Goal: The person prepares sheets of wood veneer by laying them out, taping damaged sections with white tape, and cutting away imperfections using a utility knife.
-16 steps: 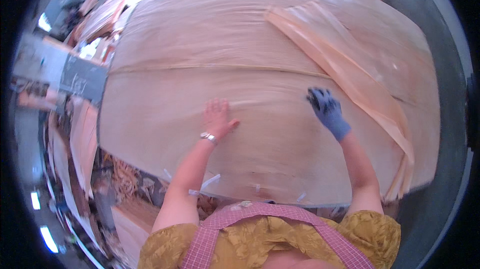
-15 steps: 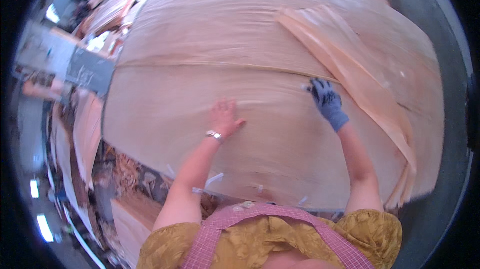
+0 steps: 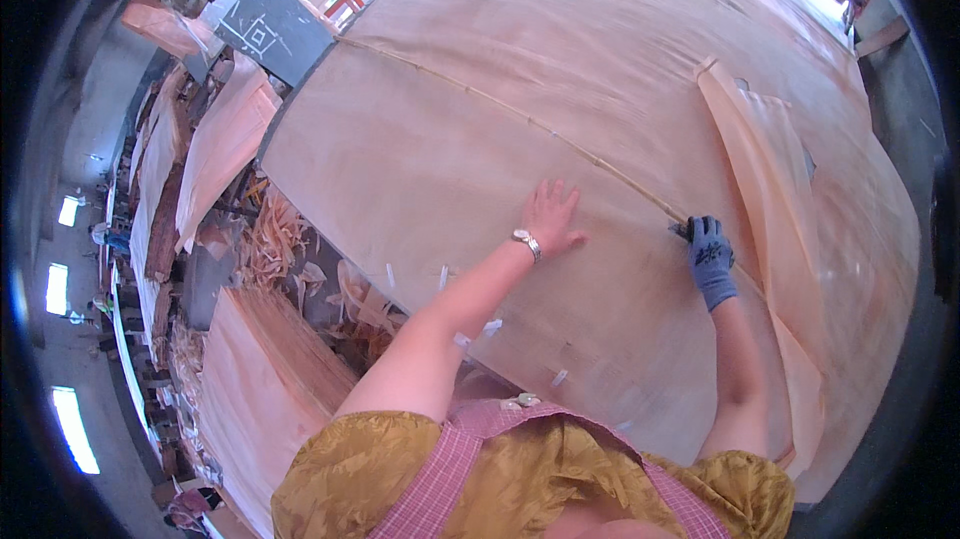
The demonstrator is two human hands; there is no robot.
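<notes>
A broad, thin wood veneer sheet (image 3: 430,129) covers the surface before me. My left hand (image 3: 552,221), bare with a wristwatch, lies flat on it, fingers spread. A slim, jointed stick (image 3: 555,134) that looks like bamboo runs across the sheet from far left toward my right hand. My right hand (image 3: 711,261), in a grey-blue glove, is closed at the stick's near end. Something small and dark shows at its fingertips; I cannot make out what it is. Just right of the glove lies a loose, folded veneer strip (image 3: 765,209).
Veneer scraps (image 3: 272,239) litter the area left of the sheet. A veneer stack (image 3: 265,369) stands at lower left, other veneer sheets (image 3: 225,144) beyond it. A grey panel (image 3: 275,34) adjoins the far left corner. White tape pieces (image 3: 560,377) mark the near edge.
The view has turned, so the stick now slants down to the right. My right hand has shifted toward the stick's right end and the loose strip. My left hand stays flat on the sheet.
</notes>
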